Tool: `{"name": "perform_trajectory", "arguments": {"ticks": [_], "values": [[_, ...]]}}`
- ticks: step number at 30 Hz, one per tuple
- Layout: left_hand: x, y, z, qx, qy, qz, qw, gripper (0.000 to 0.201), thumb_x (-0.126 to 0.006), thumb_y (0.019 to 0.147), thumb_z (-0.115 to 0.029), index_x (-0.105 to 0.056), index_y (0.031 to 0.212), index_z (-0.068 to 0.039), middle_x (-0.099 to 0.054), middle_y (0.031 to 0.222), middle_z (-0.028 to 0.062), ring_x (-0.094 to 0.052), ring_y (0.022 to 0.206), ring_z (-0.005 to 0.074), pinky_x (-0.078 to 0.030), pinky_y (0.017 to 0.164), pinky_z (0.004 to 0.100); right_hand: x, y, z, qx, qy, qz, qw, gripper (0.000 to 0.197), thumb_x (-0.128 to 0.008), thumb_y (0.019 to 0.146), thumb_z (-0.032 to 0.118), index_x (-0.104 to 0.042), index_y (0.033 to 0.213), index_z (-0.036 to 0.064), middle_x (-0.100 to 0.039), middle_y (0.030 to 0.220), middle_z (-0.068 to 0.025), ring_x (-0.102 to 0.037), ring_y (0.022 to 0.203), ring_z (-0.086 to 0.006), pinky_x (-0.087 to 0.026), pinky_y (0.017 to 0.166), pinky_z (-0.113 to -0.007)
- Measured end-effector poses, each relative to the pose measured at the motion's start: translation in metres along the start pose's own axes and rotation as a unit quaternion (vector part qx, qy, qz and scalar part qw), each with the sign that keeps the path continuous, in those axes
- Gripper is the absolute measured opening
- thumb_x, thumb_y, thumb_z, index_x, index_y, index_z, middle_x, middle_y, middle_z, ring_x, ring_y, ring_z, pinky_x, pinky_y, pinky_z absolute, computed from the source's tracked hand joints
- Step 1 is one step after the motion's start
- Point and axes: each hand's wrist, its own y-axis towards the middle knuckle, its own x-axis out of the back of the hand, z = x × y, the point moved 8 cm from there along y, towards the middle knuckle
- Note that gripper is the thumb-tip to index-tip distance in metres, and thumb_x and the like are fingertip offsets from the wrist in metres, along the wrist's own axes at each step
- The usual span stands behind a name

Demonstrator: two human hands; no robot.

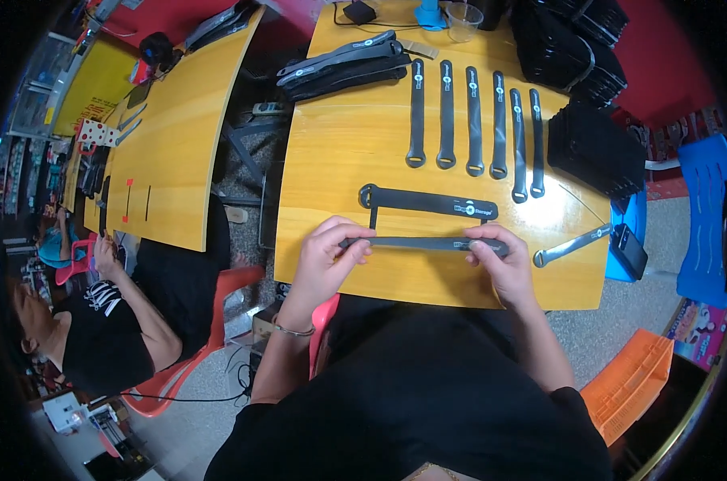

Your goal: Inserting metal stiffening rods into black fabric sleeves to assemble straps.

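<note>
A dark grey strap [415, 243] is stretched level between my hands above the table's near edge. My left hand [329, 255] pinches its left end, and the thumb and fingers of my right hand [500, 258] close on its right end. Just beyond lies another black strap [419, 200] with a slotted ring at its left end and a pale print near its right. Two short dark strips [372, 217] show on the tabletop between these straps. Farther back, several similar straps [474, 120] lie in a row, slotted ends toward me. A single strap [572, 245] rests aslant right of my right hand.
Piled straps [343, 68] lie at the table's far left. Black stacks [596, 148] and bundles [568, 48] line its right side. A clear cup [463, 22] stands at the back. Another person [107, 321] sits at a neighbouring table [175, 136]. An orange crate [628, 385] is on the right.
</note>
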Motion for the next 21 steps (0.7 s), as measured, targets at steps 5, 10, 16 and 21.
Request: {"name": "perform_trajectory", "arguments": {"ticks": [5,10,16,21], "values": [[0.007,0.006,0.023,0.099,-0.05,-0.011,0.994,0.013,-0.055,0.087,0.002,-0.06,0.099,0.003,-0.061,0.088,0.0052,-0.063,0.073,0.0109,-0.052,0.065,0.0208,0.015,-0.002,-0.014,-0.006,-0.047,-0.015,0.999,0.014,-0.061,0.084,0.002,-0.063,0.098,0.0003,-0.059,0.085,-0.0029,-0.058,0.074,-0.0089,-0.047,0.068,-0.021],[0.01,0.018,0.037,0.117,-0.076,-0.038,0.99,0.015,-0.054,0.088,0.002,-0.06,0.102,0.003,-0.061,0.088,0.0059,-0.064,0.075,0.0112,-0.053,0.066,0.0211,0.022,0.005,-0.015,0.038,-0.073,-0.057,0.995,0.014,-0.058,0.086,0.001,-0.063,0.1,0.0008,-0.059,0.085,-0.0014,-0.057,0.073,-0.0072,-0.047,0.066,-0.02],[0.012,0.032,0.036,0.114,-0.048,-0.045,0.991,0.014,-0.055,0.087,0.002,-0.059,0.101,0.004,-0.063,0.085,0.0066,-0.064,0.077,0.0112,-0.053,0.066,0.0213,0.034,0.011,-0.012,0.007,-0.053,-0.1,0.994,0.012,-0.059,0.087,0.004,-0.061,0.099,0.0016,-0.058,0.079,0.0002,-0.055,0.067,-0.0054,-0.045,0.062,-0.017],[0.015,0.04,0.044,0.1,-0.065,-0.059,0.991,0.014,-0.058,0.085,0.003,-0.059,0.099,0.006,-0.064,0.085,0.0076,-0.064,0.074,0.0115,-0.053,0.066,0.0215,0.045,0.018,-0.015,-0.02,-0.056,-0.113,0.992,0.012,-0.06,0.087,0.004,-0.061,0.099,0.0015,-0.059,0.081,0.0004,-0.055,0.067,-0.0043,-0.044,0.059,-0.016]]}}
